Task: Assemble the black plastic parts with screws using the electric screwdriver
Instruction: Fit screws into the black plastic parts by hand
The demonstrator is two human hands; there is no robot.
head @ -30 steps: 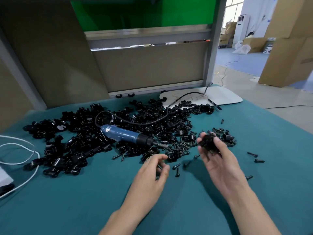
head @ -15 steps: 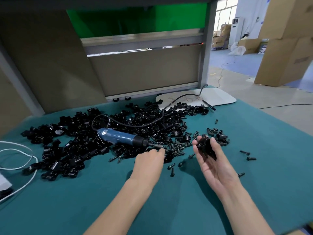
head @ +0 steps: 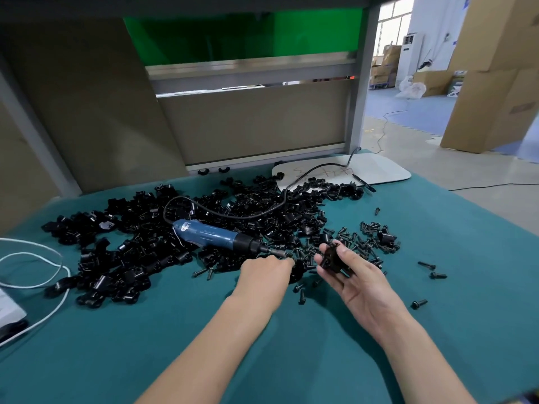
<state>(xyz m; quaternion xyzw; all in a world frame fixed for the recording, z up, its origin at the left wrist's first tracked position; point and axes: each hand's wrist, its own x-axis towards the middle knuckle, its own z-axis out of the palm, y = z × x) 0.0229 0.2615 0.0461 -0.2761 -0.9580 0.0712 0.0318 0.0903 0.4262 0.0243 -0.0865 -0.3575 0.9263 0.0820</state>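
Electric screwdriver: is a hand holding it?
No, the electric screwdriver lies on the pile of parts; the left hand is beside its tip, the right hand holds a black part.

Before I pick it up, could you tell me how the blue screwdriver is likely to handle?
The screwdriver looks rigid and probably hefty for its size. Its round barrel, resting on loose parts, might roll. The cord looped behind it would likely tug back.

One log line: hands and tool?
left hand: at loose screws, grip unclear | right hand: holds black part | electric screwdriver: lying on parts pile
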